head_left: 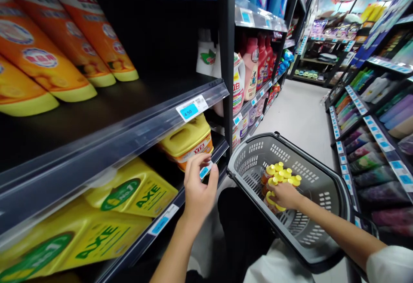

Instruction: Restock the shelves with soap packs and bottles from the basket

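Seeing left hand (199, 188) pinching a blue price tag (205, 170) at 11 o'clock, right hand (285, 196) closed on yellow-capped bottles (278, 174) in the grey shopping basket (254, 145) at 1 o'clock. My worry: a hard tug tears the tag or knocks the yellow detergent jug (187, 141).

Left hand (198, 188) on price tag (205, 170), right hand (285, 195) on yellow-capped bottles (277, 175) in basket (248, 147)

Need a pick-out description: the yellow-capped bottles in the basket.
In the shop aisle, find the grey plastic basket beside the shelves. On its floor sits a cluster of small bottles with yellow caps, set apart by the right hand resting on them.
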Demonstrator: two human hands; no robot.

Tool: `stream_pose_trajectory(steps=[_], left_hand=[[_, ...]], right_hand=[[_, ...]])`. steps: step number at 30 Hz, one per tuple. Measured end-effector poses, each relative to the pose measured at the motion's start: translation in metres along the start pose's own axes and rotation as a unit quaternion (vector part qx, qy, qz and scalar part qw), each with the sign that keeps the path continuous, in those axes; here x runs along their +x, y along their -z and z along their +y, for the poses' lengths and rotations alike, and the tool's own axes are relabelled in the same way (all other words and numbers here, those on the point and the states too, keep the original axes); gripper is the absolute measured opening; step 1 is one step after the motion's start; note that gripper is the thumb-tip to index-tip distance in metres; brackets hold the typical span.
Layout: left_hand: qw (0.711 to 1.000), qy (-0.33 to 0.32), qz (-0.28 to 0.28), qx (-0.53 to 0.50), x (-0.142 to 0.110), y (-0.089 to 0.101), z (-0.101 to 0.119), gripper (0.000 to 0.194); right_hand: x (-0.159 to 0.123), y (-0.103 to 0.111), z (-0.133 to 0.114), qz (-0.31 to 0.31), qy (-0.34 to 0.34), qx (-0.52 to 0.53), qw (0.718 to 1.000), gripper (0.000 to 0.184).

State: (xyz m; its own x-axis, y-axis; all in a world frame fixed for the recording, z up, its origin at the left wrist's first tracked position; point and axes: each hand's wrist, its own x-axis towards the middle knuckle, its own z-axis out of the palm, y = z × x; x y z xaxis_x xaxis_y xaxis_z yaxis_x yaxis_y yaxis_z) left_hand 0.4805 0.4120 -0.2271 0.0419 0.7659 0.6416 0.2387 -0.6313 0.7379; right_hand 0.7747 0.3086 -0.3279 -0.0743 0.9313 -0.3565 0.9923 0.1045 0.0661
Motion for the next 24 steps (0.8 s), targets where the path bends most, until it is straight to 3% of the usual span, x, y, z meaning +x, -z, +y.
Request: stream_pose_trajectory(steps=[3,6,11,14,17,19,24], left_hand=[[1.0,0.007,-0.017,0.009,0.0,-0.004,-0.001,0.02],[0.999,0.016,-0.04,0.004,-0.003,-0.01,-0.004,0.019],[0.994,0.033,-0.101,0.004,-0.009,-0.019,-0.012,0.023],[0.991,0.046,-0.129,0.002,-0.012,-0.022,-0.016,0.037],[0.988,0.085,-0.113,-0.059,-0.011,-0.025,-0.016,0.058],[0.973,0.141,-0.099,-0.157,-0.008,-0.024,-0.013,0.068],[0.846,0.261,-0.198,-0.421,-0.001,-0.022,0.001,0.061]], right_hand=[[-0.006,0.061,0.006,0.067,-0.042,0.007,0.997,0.024],[-0.016,0.134,0.007,0.177,-0.065,0.006,0.982,0.03],[-0.028,0.239,-0.003,0.39,0.008,0.078,0.918,0.029],[-0.028,0.285,-0.017,0.458,0.054,0.143,0.876,0.023],[-0.022,0.318,-0.036,0.462,0.106,0.239,0.847,0.019],[-0.016,0.334,-0.048,0.428,0.149,0.317,0.833,0.019],[0.001,0.362,-0.07,0.328,0.246,0.439,0.799,0.022]])
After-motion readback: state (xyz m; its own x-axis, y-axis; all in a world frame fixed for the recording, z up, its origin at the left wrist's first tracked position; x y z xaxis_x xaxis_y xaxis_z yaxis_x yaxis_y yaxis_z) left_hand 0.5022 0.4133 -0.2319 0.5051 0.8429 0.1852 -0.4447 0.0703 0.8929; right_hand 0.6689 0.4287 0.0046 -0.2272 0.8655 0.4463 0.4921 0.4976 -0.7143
